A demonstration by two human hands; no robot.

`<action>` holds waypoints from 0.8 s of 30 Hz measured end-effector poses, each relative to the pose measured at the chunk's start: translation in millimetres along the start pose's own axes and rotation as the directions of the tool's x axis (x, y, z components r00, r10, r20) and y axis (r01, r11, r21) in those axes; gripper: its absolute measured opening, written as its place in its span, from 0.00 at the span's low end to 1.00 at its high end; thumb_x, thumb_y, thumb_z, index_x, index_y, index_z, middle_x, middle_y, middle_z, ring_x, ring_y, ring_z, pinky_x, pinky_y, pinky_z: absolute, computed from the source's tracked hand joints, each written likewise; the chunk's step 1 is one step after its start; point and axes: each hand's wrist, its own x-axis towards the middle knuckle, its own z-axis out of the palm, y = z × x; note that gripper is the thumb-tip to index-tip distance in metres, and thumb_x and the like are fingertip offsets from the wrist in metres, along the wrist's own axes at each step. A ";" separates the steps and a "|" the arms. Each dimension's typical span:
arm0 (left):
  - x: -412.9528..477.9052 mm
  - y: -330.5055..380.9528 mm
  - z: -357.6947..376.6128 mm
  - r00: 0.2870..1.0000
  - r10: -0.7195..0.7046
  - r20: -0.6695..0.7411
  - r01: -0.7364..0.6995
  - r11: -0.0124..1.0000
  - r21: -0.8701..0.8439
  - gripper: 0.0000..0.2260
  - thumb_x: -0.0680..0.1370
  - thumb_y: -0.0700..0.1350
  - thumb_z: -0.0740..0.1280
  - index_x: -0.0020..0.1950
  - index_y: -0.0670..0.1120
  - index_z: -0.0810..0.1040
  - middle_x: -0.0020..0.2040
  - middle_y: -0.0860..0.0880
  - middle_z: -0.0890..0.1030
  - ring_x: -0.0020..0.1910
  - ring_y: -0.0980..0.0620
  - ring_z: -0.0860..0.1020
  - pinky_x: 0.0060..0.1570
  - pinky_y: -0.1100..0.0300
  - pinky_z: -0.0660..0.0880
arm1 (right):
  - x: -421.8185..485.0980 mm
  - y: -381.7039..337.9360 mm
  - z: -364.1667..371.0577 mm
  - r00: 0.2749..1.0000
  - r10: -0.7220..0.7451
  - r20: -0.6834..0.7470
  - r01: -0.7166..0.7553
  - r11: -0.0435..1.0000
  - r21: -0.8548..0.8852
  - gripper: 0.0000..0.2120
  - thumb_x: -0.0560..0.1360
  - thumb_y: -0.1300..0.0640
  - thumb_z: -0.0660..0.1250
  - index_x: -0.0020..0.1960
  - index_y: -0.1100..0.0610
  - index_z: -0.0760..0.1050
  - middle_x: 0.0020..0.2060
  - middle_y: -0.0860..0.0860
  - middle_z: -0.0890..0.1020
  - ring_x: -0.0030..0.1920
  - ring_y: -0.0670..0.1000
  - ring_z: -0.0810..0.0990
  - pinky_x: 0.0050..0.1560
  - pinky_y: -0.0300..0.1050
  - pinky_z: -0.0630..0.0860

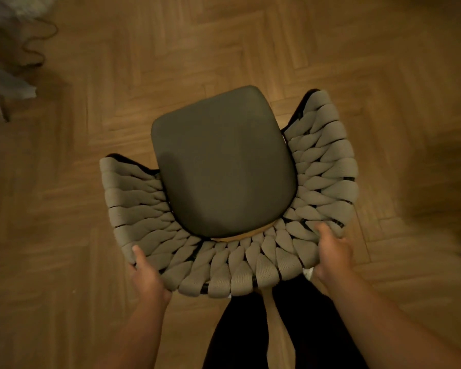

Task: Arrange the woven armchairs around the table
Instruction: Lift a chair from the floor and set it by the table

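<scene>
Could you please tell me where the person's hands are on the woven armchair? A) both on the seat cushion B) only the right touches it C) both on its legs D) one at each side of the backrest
D: the left hand and right hand each grip the woven armchair at its backrest rim, off the seat cushion.

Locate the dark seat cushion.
In the head view's centre, the seat cushion sits on the woven armchair, ahead of the left hand and right hand.
</scene>
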 end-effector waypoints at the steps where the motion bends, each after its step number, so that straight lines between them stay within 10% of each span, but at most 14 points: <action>1: 3.7 3.9 1.8 1.000 0.003 0.019 -0.003 1.000 0.009 0.25 0.82 0.62 0.60 0.77 0.53 0.68 0.64 0.47 0.78 0.60 0.43 0.79 0.60 0.42 0.77 | -1.3 1.3 -1.8 1.000 0.013 -0.005 -0.013 1.000 0.017 0.05 0.77 0.57 0.71 0.51 0.53 0.75 0.45 0.53 0.82 0.43 0.55 0.83 0.36 0.48 0.80; 11: 36.1 27.5 35.0 0.983 0.021 0.182 -0.043 0.992 0.120 0.30 0.75 0.71 0.61 0.73 0.57 0.73 0.64 0.47 0.82 0.60 0.41 0.82 0.53 0.37 0.79 | 6.9 19.0 -12.6 0.998 0.056 -0.021 -0.052 0.989 0.136 0.20 0.74 0.56 0.74 0.65 0.57 0.77 0.54 0.58 0.85 0.51 0.60 0.85 0.53 0.67 0.81; 24: 76.2 67.9 128.4 0.924 -0.011 0.383 -0.117 0.943 0.310 0.39 0.66 0.78 0.64 0.71 0.57 0.75 0.64 0.47 0.82 0.60 0.42 0.82 0.54 0.35 0.80 | 4.0 20.8 -4.9 0.986 0.052 -0.159 0.001 0.948 0.318 0.24 0.72 0.56 0.74 0.66 0.56 0.76 0.56 0.57 0.84 0.54 0.59 0.84 0.58 0.64 0.80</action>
